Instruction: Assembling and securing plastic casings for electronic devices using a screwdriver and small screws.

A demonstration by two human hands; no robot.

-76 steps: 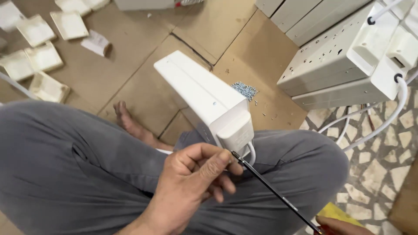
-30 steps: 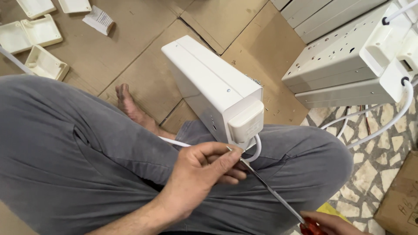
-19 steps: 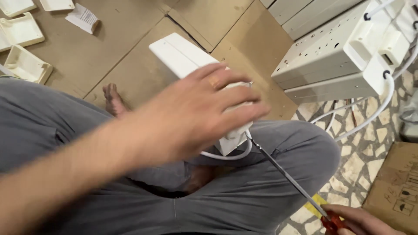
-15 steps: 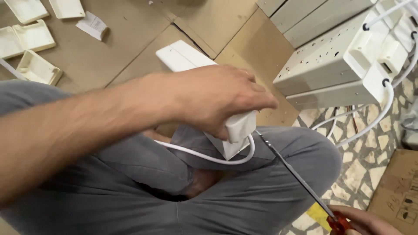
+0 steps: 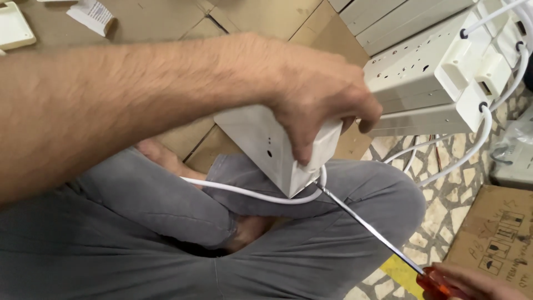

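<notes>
Left hand (image 5: 316, 105) clamps white socket box (image 5: 266, 147) from above. Screwdriver (image 5: 369, 230), gripped by right hand (image 5: 477, 283), enters from 4 o'clock.

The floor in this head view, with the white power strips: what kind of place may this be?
Probably a small floor-level assembly workshop for power strips. Finished white power strips are stacked with their cables, flattened cardboard covers the floor, and loose white plastic parts lie on it.
</notes>
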